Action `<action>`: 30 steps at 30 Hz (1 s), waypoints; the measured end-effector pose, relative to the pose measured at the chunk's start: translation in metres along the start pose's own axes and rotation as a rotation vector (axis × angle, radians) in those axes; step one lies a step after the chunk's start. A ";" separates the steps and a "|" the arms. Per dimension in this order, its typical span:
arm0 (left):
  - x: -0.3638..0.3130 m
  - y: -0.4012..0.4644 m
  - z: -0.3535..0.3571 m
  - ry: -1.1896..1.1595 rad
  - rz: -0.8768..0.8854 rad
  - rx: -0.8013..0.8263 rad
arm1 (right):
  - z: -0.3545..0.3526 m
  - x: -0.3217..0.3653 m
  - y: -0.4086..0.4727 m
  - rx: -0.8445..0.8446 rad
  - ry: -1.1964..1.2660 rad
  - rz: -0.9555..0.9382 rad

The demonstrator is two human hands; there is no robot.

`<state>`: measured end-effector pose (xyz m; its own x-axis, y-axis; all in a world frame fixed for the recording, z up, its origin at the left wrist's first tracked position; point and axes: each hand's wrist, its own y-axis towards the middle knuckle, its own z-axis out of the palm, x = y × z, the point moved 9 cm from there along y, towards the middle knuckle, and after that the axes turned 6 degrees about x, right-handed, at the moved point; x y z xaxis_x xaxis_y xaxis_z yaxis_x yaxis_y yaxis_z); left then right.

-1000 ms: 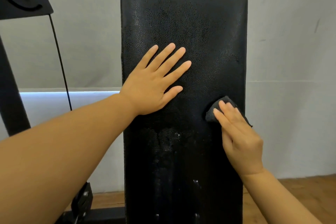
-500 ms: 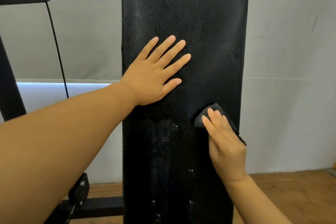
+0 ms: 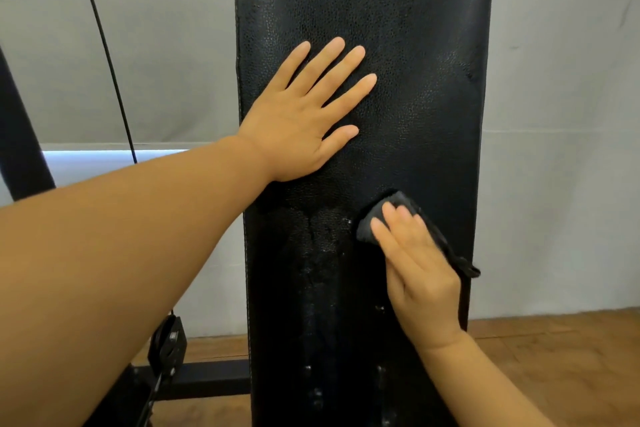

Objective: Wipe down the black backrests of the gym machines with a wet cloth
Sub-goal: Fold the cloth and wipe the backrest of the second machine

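Grey wall (image 3: pixel 561 80) fills the background, meeting a wooden floor (image 3: pixel 561 364) low on the right, with a pale lit strip showing behind the left forearm. Standing upright in front of it is the black backrest (image 3: pixel 415 28), a tall padded panel with a pebbled, shiny skin that runs from the top of the view to the bottom. Wet streaks and small droplets glisten on its lower middle.

The left hand (image 3: pixel 304 115) lies flat against the backrest near its left edge, at mid-height, palm down, its fingers (image 3: pixel 346 59) straight and spread apart, pointing up and to the right. It holds nothing.

The right hand (image 3: pixel 419 270) sits lower, close to the right edge of the backrest, pressing a dark grey cloth (image 3: pixel 369 229) onto the padding. Its fingers lie straight and close together on top of the cloth; the cloth bunches out above and left of the fingertips, and a tail of it trails down toward the right edge.

To the left, a black machine frame (image 3: pixel 20 135) and a thin cable (image 3: pixel 114 80) stand beside the backrest.
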<state>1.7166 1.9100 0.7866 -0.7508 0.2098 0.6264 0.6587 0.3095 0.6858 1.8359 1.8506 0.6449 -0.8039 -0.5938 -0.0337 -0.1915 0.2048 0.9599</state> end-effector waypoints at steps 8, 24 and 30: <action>-0.003 -0.001 0.001 0.002 -0.051 0.006 | 0.003 0.002 0.032 -0.094 0.038 0.068; -0.017 -0.021 0.002 -0.088 -0.082 0.086 | 0.009 0.017 0.031 -0.038 -0.007 -0.009; -0.018 -0.022 0.008 -0.089 -0.102 0.273 | 0.016 0.029 0.010 -0.058 0.010 0.057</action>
<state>1.7156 1.9069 0.7571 -0.8217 0.2411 0.5164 0.5508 0.5688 0.6108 1.8020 1.8478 0.6488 -0.8070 -0.5901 0.0234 -0.1127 0.1928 0.9748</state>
